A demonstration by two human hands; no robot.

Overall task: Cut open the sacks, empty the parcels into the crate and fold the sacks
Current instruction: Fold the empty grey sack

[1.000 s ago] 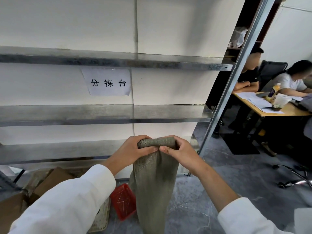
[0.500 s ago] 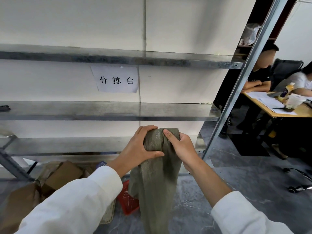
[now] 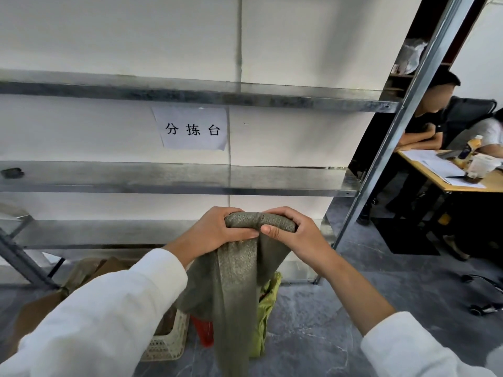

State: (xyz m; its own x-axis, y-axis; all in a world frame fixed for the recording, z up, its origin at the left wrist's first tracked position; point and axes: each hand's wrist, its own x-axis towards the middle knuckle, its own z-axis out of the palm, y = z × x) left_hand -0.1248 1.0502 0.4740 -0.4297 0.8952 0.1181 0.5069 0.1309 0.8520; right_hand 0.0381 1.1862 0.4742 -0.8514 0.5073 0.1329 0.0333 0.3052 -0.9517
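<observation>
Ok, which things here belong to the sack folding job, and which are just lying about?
Job: grey-green woven sack, gripped at its top by the left hand and right hand; cream lattice plastic crate; brown cardboard parcels.
Lying about: white paper sign; small dark object on the metal shelf; orange drink bottle on the wooden desk.

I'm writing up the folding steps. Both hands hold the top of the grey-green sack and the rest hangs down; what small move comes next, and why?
Probably free one hand and bring the hanging end up to the top, halving the length. The left hand and right hand grip the top of the sack side by side, and it hangs as a long narrow strip.
</observation>
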